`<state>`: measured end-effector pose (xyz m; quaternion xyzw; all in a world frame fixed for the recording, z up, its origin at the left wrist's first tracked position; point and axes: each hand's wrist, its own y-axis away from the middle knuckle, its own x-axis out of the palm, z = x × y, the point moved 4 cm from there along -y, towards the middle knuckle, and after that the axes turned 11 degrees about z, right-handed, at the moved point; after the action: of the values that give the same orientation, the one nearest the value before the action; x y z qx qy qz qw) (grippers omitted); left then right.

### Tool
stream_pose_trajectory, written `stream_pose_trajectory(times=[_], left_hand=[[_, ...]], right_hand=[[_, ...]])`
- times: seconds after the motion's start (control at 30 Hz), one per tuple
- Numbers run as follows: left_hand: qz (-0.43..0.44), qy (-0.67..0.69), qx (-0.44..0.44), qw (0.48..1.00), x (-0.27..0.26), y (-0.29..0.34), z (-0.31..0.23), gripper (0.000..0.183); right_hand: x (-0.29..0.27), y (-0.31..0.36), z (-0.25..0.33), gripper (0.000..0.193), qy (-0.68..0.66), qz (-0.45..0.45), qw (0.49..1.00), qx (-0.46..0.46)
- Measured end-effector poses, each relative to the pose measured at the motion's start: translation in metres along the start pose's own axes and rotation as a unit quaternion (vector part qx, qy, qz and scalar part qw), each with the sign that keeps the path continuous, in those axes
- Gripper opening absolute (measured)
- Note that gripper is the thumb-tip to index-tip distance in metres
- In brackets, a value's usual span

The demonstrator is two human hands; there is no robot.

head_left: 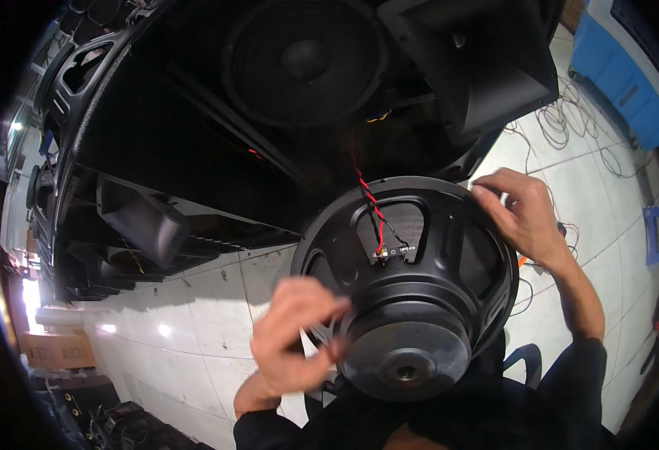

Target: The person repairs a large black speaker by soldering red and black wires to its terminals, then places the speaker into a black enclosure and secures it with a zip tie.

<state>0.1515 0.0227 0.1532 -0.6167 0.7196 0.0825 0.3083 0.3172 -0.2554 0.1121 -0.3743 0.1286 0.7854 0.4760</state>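
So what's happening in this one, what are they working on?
A person holds a large black speaker driver, seen from its back, magnet toward the camera. The left hand grips the frame beside the magnet; the right hand holds the upper right rim. Red and black wires run from a terminal on the frame up into an open speaker cabinet, where another driver and a horn are mounted. Loose cables lie on the tiled floor.

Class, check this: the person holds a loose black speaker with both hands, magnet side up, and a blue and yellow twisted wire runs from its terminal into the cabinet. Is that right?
One detail is wrong. The head view shows the wire is red and black, not blue and yellow. The rest holds: both hands, left and right, hold the speaker, magnet up, wired to the cabinet.
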Motion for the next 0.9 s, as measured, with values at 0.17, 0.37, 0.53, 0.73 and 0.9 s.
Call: stream_pose_trajectory(times=[0.17, 0.37, 0.53, 0.73, 0.9], left_hand=[[0.123, -0.121, 0.050, 0.984, 0.045, 0.051, -0.033, 0.068], [0.080, -0.173, 0.041, 0.981, 0.075, 0.065, -0.026, 0.085], [0.072, -0.094, 0.061, 0.991, 0.048, 0.048, -0.031, 0.078], [0.061, -0.162, 0.057, 0.983, 0.062, 0.029, -0.037, 0.060], [0.067, -0.201, 0.051, 0.976, 0.068, 0.032, -0.031, 0.055]], right_hand=[[0.024, 0.058, -0.085, 0.044, -0.124, 0.106, 0.959, 0.234], [0.030, 0.086, -0.085, 0.043, -0.166, 0.052, 0.956, 0.237], [-0.004, 0.047, 0.010, 0.019, -0.004, -0.061, 0.998, -0.010], [0.026, -0.011, 0.062, 0.020, -0.041, 0.139, 0.978, -0.149], [0.041, -0.026, 0.060, 0.015, -0.060, 0.183, 0.968, -0.162]])
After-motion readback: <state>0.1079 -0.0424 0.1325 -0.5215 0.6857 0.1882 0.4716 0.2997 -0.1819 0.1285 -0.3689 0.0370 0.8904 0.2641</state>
